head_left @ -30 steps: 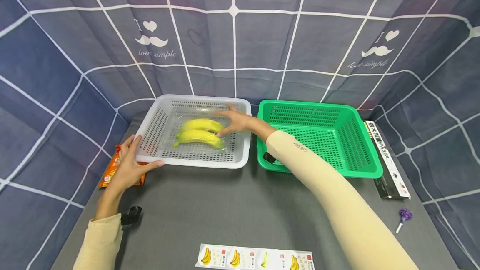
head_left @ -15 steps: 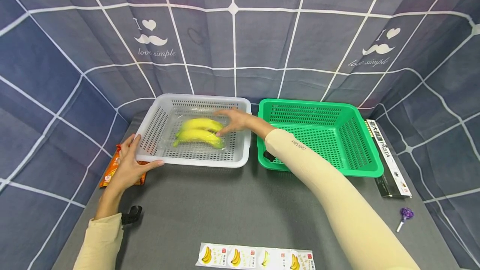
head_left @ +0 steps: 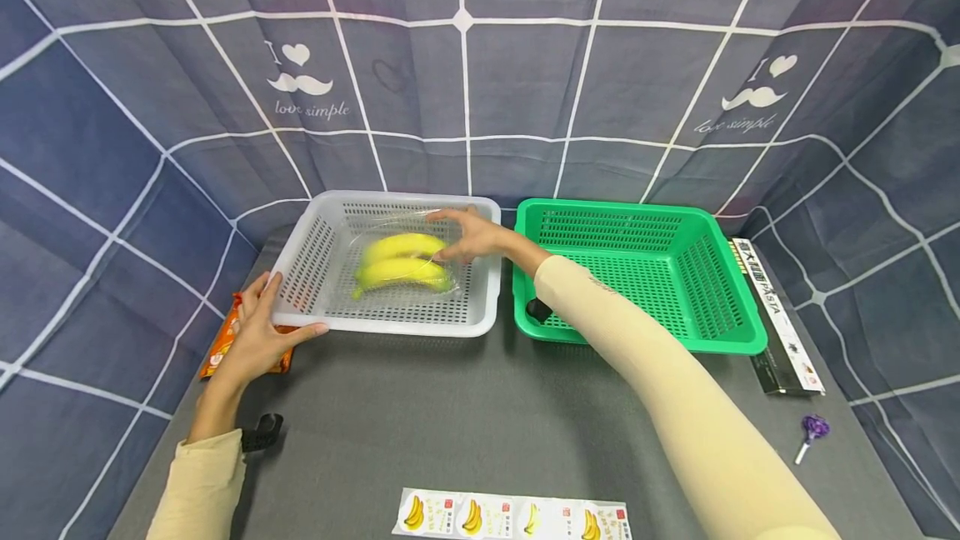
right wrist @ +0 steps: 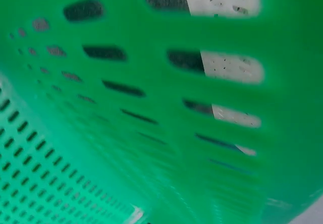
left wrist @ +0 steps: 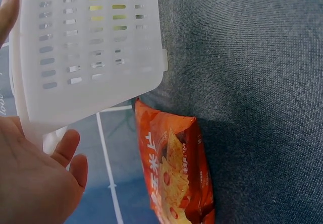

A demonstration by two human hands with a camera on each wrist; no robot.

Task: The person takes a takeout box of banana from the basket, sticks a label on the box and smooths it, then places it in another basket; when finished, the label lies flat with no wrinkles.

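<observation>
In the head view my left hand grips the white basket at its front left corner, thumb along the front rim. The left wrist view shows that hand at the basket's rim. Inside the basket lies a clear plastic pack with yellow bananas in it. My right hand reaches in from the right and holds the pack by its right end, thumb near the banana stems. In the right wrist view the green basket fills the picture and hides that hand.
The green basket stands right of the white one, under my right forearm. An orange snack bag lies by my left hand. At right are a pasta box and a purple lollipop. A banana sticker strip lies in front.
The pack with the bananas has shifted slightly to the right and tilted within the white basket, along with my right hand. My left hand keeps its grip on the corner.
</observation>
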